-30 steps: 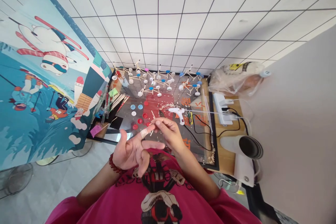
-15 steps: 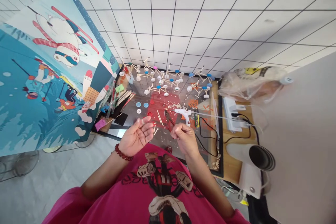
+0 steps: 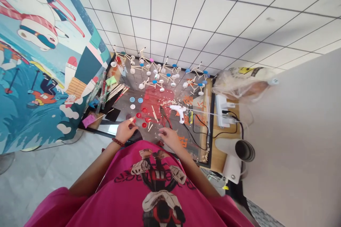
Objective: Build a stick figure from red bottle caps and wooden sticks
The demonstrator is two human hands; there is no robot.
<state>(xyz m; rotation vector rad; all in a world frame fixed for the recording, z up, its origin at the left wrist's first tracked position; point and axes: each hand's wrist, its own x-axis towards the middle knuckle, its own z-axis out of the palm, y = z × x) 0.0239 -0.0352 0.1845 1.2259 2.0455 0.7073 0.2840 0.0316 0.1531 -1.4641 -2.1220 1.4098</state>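
My left hand [image 3: 126, 130] is low over the left front of the table, fingers bent and thumb apart, with no object visible in it. Just beyond its fingertips lie red bottle caps [image 3: 144, 125]. My right hand [image 3: 169, 137] hovers at the front middle, its fingers loosely curled and the tips a little apart; nothing shows between them. Close to it are the red handles of a pair of pliers [image 3: 164, 116]. Short wooden sticks [image 3: 155, 113] lie between the caps and the pliers. A white glue gun [image 3: 179, 111] rests to the right.
Small stick-and-cap models [image 3: 162, 74] stand along the back by the tiled wall. Blue caps [image 3: 140, 100] and a white cap [image 3: 133, 106] lie left of centre. Wooden strips [image 3: 115, 92] are at the left. A power strip [image 3: 222, 110] with cables lies at the right.
Both hands have come down toward the table. My left hand has turned from palm up to palm down, and my right hand's pinched fingers have loosened. The camera view has shifted.
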